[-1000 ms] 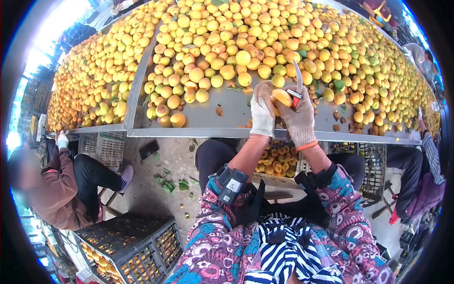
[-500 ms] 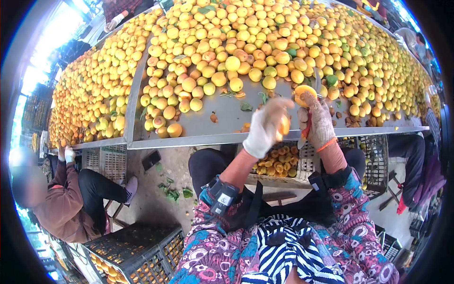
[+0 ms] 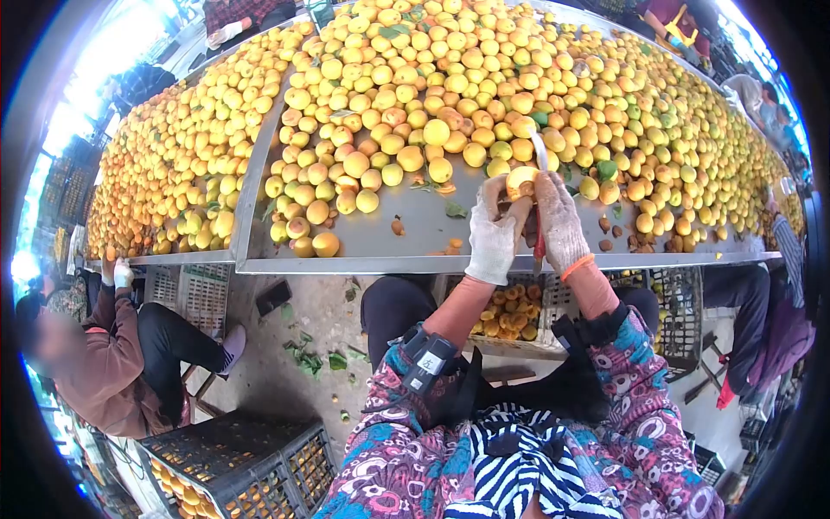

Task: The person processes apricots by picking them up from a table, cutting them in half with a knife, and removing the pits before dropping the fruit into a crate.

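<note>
Both of my gloved hands meet above the front part of the metal table (image 3: 406, 227). My left hand (image 3: 499, 229) has its fingers closed on one side of a yellow-orange fruit (image 3: 521, 182). My right hand (image 3: 560, 223) is closed too, round a knife (image 3: 540, 154) with a red handle; its blade points up past the fruit. The fingertips of my right hand also touch the fruit. Beyond my hands lies a large heap of yellow-orange fruit (image 3: 484, 78). Below the table edge, a crate (image 3: 553, 316) holds opened fruit pieces (image 3: 507, 311).
Small brown pits (image 3: 605, 225) lie right of my hands. A metal divider (image 3: 259, 164) crosses the table on the left. A seated co-worker (image 3: 112, 372) is at the left, with a black crate (image 3: 233, 463) nearby. Other people stand or sit round the table. Leaves litter the floor.
My left hand has moved up and right to the fruit at my right hand. The separate piece near my left palm no longer shows. My right hand has shifted slightly left.
</note>
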`<state>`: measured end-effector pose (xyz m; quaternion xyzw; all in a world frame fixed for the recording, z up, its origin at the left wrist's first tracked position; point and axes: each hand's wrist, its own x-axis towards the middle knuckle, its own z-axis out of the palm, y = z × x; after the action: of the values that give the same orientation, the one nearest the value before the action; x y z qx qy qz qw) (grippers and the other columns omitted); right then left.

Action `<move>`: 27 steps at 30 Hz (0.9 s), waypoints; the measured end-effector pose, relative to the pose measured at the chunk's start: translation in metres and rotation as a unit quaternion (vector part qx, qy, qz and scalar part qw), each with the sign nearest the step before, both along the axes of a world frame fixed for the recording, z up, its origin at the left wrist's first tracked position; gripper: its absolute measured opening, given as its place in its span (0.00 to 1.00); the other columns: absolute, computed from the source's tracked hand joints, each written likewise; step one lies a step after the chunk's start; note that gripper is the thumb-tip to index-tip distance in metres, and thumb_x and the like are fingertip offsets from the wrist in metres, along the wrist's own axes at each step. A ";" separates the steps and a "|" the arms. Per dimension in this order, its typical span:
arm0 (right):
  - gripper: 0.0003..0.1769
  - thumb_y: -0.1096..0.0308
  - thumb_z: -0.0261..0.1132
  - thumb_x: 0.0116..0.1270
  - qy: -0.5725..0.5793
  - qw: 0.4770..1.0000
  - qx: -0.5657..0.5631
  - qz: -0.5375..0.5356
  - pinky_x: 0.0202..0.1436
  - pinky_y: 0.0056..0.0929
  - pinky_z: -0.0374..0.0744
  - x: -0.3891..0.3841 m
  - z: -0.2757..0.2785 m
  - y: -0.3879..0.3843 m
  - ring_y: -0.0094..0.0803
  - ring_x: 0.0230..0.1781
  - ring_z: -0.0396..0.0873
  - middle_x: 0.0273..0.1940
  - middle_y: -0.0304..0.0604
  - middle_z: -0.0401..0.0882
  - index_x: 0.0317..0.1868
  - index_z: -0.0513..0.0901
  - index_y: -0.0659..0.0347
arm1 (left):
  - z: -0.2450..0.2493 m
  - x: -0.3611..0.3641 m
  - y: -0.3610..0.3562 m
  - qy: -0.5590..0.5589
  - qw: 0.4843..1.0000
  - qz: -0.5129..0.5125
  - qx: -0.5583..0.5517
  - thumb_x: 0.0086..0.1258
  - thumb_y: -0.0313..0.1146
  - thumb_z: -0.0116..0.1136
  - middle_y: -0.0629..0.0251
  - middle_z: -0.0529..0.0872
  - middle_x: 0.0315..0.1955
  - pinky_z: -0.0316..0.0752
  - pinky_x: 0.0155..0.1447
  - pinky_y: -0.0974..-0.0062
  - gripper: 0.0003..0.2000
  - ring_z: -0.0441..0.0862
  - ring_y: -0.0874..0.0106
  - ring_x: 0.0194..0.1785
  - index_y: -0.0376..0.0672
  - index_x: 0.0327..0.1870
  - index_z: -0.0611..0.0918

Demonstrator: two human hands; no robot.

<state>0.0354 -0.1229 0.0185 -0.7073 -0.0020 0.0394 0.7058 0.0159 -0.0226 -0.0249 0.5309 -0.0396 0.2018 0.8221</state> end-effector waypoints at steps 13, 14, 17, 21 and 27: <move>0.21 0.43 0.53 0.70 -0.064 0.942 0.326 0.032 0.10 0.22 0.58 0.009 0.100 0.045 0.21 0.10 0.59 0.16 0.28 0.61 0.35 0.73 0.53 | 0.024 -0.004 0.057 0.032 0.932 -0.194 -0.304 0.68 0.44 0.49 0.61 0.78 0.42 0.79 0.46 0.70 0.20 0.80 0.66 0.44 0.37 0.52 0.72; 0.21 0.43 0.53 0.71 -0.081 0.937 0.338 0.043 0.11 0.22 0.59 0.010 0.104 0.055 0.21 0.10 0.60 0.16 0.28 0.61 0.35 0.72 0.53 | 0.022 -0.005 0.055 0.036 0.932 -0.200 -0.301 0.68 0.44 0.48 0.61 0.78 0.41 0.79 0.46 0.71 0.20 0.81 0.67 0.44 0.37 0.52 0.72; 0.19 0.48 0.53 0.72 -0.153 0.949 0.274 0.032 0.13 0.20 0.57 0.013 0.102 0.078 0.19 0.12 0.58 0.17 0.29 0.60 0.37 0.72 0.57 | 0.037 -0.008 0.042 0.055 0.937 -0.123 -0.324 0.71 0.48 0.43 0.54 0.80 0.41 0.82 0.30 0.76 0.22 0.84 0.69 0.33 0.36 0.52 0.70; 0.12 0.58 0.56 0.73 -0.243 0.942 0.231 0.023 0.14 0.18 0.64 0.026 0.081 0.082 0.18 0.14 0.66 0.20 0.31 0.70 0.43 0.74 0.59 | 0.039 -0.009 0.043 0.040 0.978 -0.098 -0.182 0.73 0.42 0.42 0.66 0.78 0.42 0.77 0.42 0.79 0.18 0.80 0.73 0.42 0.35 0.54 0.71; 0.13 0.60 0.55 0.73 -0.217 0.929 0.295 0.050 0.19 0.17 0.68 0.032 0.059 0.082 0.18 0.21 0.71 0.29 0.36 0.76 0.48 0.74 0.62 | 0.009 0.002 0.037 0.002 0.959 0.158 0.233 0.74 0.39 0.43 0.69 0.75 0.35 0.72 0.43 0.72 0.16 0.73 0.76 0.37 0.35 0.50 0.73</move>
<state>0.0669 -0.0405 0.0776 -0.4577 -0.2015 -0.0822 0.8621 0.0182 0.0142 -0.0159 0.7079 0.0007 0.3132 0.6331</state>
